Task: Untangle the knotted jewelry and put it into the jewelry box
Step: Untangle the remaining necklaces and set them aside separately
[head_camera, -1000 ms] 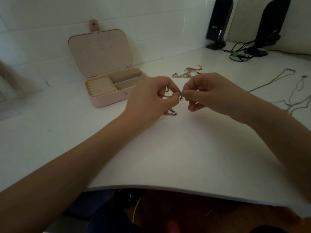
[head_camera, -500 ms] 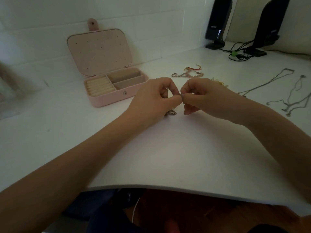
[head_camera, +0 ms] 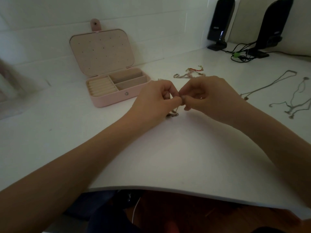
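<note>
1. Where the white table [head_camera: 168, 157] fills most of my view, I see both forearms reaching in over its near edge to meet above the middle.
2. The pink jewelry box [head_camera: 116, 96] sits open at the back left, its lid [head_camera: 101, 51] tilted up toward the wall; I make out a ribbed ring-roll section on the left and two plain compartments on the right, and I see no jewelry in them.
3. My left hand [head_camera: 156, 100] has its fingers curled tight, thumb and fingertips pinching a small chain [head_camera: 173, 113].
4. My right hand [head_camera: 207, 96] mirrors it, pinching the same chain, so the two grips touch tip to tip.
5. The chain's loose end hangs below the left hand and rests on the table.
6. More jewelry lies apart: a beaded bracelet bunch [head_camera: 188, 74] just behind the hands, and thin necklaces [head_camera: 292, 98] well to the right.
</note>
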### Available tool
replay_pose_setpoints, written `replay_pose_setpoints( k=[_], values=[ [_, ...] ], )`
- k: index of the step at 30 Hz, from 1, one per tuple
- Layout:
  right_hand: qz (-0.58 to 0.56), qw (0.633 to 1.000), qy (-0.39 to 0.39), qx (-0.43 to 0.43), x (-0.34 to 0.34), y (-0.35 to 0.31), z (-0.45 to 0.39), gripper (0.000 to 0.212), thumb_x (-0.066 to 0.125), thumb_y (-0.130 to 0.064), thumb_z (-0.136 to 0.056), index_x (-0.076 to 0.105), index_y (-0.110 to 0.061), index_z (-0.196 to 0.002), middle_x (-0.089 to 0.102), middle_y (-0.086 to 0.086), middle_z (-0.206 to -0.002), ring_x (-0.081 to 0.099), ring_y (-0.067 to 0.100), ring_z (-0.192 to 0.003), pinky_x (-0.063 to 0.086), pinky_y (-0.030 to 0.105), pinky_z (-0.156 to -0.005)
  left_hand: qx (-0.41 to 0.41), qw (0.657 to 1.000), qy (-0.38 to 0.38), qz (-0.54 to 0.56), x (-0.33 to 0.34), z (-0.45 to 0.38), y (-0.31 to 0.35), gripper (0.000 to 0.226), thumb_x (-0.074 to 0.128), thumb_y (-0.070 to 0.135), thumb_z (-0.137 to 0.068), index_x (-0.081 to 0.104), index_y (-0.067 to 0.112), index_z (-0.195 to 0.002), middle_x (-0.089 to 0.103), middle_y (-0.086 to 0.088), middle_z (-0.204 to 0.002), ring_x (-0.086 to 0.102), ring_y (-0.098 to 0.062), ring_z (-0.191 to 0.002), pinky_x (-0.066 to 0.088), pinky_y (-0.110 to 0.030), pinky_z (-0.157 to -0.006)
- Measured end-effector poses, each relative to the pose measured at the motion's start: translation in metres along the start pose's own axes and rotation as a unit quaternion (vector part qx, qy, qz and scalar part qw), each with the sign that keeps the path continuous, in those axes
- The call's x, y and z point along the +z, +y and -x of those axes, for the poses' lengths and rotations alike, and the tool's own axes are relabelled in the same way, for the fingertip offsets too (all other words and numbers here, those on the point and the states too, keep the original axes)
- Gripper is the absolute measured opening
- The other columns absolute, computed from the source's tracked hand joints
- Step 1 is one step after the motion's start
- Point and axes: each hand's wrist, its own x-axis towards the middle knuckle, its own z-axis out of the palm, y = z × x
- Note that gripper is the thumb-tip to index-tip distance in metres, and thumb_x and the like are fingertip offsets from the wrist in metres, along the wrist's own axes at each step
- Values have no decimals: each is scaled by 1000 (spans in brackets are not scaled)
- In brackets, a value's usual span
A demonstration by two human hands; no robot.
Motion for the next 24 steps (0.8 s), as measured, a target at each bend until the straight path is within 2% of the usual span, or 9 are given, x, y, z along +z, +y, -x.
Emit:
replay_pose_setpoints(
  k=[2,7,10,12,15,18,21,24],
  values=[
    [-2,1000,11,-1,1,-1,1,12,65,-7,-84,68,-19,-82,69,-9,-69,67,0,-66,51,12,-67,11,1000,14,-11,1,1,0,18,66,17,-77,57,24,-64,41,14,-41,36,-2,-42,29,-24,-49],
    [24,997,69,1,8,-1,1,12,66,-9,-80,67,-19,-74,67,-9,-66,64,5,-67,51,21,-68,42,995,46,-84,3,2,2,8,57,31,-70,57,25,-65,50,15,-54,45,-3,-53,40,-29,-57],
    [33,996,83,3,8,-2,1,11,67,-11,-79,66,-19,-72,64,-10,-66,62,8,-68,49,22,-65,59,992,54,-98,2,4,3,8,57,32,-73,59,25,-71,52,8,-78,56,-11,-67,50,-39,-66],
    [41,996,85,4,8,-3,1,9,66,-12,-79,66,-18,-72,64,-9,-67,60,10,-67,47,20,-62,62,991,58,-108,3,5,4,11,57,33,-72,62,23,-74,51,6,-87,57,-14,-73,50,-42,-70],
    [45,995,88,12,7,-4,1,10,66,-14,-79,64,-19,-71,63,-8,-66,59,12,-61,45,16,-60,65,992,69,-89,2,5,6,6,61,27,-74,64,21,-75,53,6,-89,60,-14,-71,51,-44,-70],
    [10,997,74,33,7,-4,0,7,65,-15,-79,66,-18,-73,66,-1,-67,62,14,-63,49,23,-64,70,992,85,-57,2,4,7,4,63,19,-73,66,17,-75,55,6,-86,64,-19,-69,53,-48,-68],
    [-12,998,42,50,4,-3,0,8,64,-16,-79,64,-21,-72,66,-4,-63,60,4,-56,48,15,-60,73,992,83,-69,2,5,8,7,61,24,-72,66,19,-75,55,9,-87,62,-16,-72,54,-45,-69],
    [-58,995,35,73,2,-2,-2,7,64,-14,-80,66,-17,-74,69,-3,-66,65,1,-59,52,13,-63,54,994,67,-63,0,4,11,6,62,25,-75,64,20,-74,58,8,-86,64,-14,-70,53,-34,-65]
  ],
)
